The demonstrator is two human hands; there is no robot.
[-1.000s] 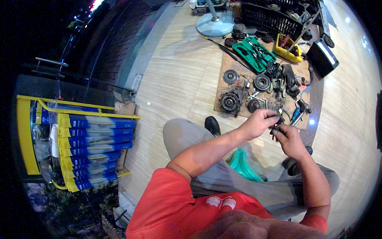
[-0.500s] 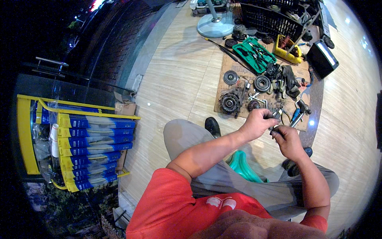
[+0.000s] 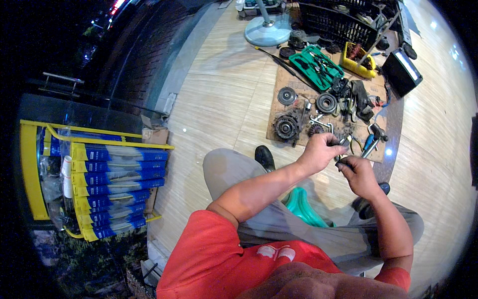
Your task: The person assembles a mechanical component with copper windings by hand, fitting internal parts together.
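Wood floor, cardboard sheet point(image 3: 279, 107) of parts ahead, both our hands on one small metal part.

Our left hand point(image 3: 318, 152) and right hand point(image 3: 356, 174) meet above the near edge of the cardboard, fingers of each pinched onto one small dark metal part point(image 3: 341, 152); too small to tell what it is. On the cardboard we count three round pulley-like discs point(image 3: 287, 95), plus a pile of loose tools we can't count. One green tool case point(image 3: 314, 61), one yellow bin point(image 3: 356, 54), one black crate point(image 3: 338, 22), one fan base point(image 3: 267, 35) beyond. One yellow rack point(image 3: 30, 169) of blue packets on our left. One green stool point(image 3: 303, 207) under us.
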